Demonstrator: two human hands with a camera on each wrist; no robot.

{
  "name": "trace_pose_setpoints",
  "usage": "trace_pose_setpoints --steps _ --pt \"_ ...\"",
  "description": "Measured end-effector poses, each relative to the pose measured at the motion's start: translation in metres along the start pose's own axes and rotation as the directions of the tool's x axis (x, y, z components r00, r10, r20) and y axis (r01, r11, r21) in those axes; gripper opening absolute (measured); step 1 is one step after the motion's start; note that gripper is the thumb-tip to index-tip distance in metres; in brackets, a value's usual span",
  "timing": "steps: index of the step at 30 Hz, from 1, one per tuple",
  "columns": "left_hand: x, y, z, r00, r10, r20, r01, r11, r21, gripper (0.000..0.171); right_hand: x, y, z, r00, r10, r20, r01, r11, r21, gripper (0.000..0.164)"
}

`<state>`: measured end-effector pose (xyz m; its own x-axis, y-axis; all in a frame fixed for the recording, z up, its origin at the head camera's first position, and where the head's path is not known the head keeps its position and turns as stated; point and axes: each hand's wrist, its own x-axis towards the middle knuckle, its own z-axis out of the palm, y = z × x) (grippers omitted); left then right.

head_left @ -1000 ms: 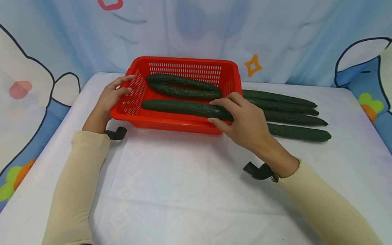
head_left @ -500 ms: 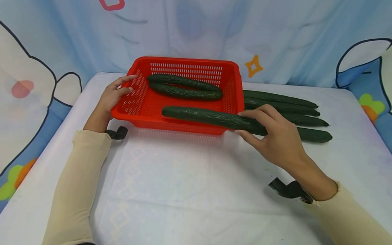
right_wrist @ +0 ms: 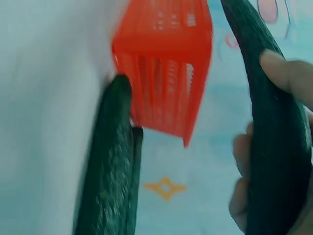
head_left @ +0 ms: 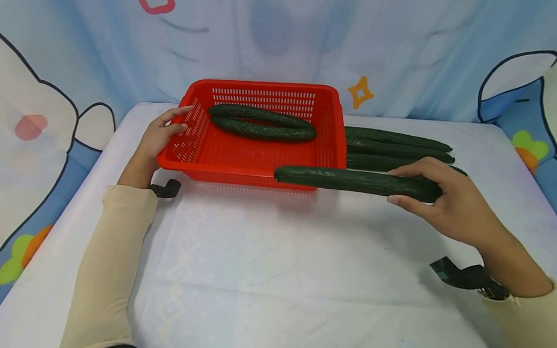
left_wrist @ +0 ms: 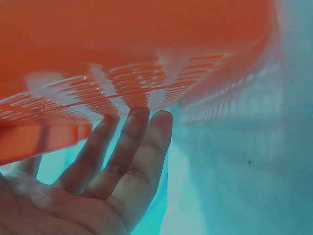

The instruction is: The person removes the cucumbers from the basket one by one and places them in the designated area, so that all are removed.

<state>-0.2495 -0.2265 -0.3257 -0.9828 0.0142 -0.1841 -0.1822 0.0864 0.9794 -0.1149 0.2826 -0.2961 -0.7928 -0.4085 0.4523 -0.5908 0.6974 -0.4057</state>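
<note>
A dark green cucumber, level and raised above the table, is held near its right end by my right hand. Its far end overlaps the front right rim of the red basket in the head view. The right wrist view shows the thumb on one side of the cucumber and fingers on the other. My left hand grips the basket's left end, several fingers under its slotted wall. Two cucumbers lie side by side in the basket.
Several more cucumbers lie in a row on the white-covered table, right of the basket; my right hand and the held cucumber partly hide them. A printed blue curtain hangs directly behind.
My right hand has moved right and toward me, carrying the cucumber out from over the basket. The left hand and the basket have stayed in place.
</note>
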Motion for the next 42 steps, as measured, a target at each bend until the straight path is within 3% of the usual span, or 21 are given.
trace_pose_setpoints --steps 9,21,24,29,33,36,42 --pt "0.001 -0.002 -0.001 1.000 -0.006 0.005 0.006 1.000 -0.006 0.047 -0.011 0.029 -0.024 0.984 -0.026 0.174 0.032 0.999 -0.033 0.058" --pt "0.001 -0.003 -0.001 1.000 0.001 -0.004 -0.001 1.000 0.001 0.046 -0.032 0.073 -0.024 0.965 0.145 0.217 -0.111 0.981 -0.160 0.044" --pt "0.000 -0.002 0.000 1.000 -0.003 -0.006 0.003 1.000 0.003 0.046 -0.033 0.082 -0.021 0.949 0.220 0.225 -0.183 0.968 -0.172 0.041" --pt "-0.001 -0.002 -0.001 1.000 0.000 -0.005 0.000 1.000 -0.007 0.046 -0.034 0.098 -0.018 0.897 0.357 0.262 -0.329 0.933 -0.148 0.041" --pt "0.000 -0.001 0.000 1.000 0.004 -0.003 -0.004 1.000 -0.007 0.045 -0.035 0.106 -0.014 0.868 0.415 0.275 -0.389 0.910 -0.145 0.042" --pt "0.001 -0.001 -0.001 1.000 0.003 -0.006 -0.003 1.000 -0.010 0.045 -0.035 0.108 -0.011 0.867 0.422 0.265 -0.393 0.906 -0.157 0.043" --pt "0.000 0.000 -0.001 1.000 -0.003 -0.010 0.003 1.000 -0.019 0.044 -0.035 0.107 -0.004 0.914 0.358 0.189 -0.325 0.927 -0.185 0.041"
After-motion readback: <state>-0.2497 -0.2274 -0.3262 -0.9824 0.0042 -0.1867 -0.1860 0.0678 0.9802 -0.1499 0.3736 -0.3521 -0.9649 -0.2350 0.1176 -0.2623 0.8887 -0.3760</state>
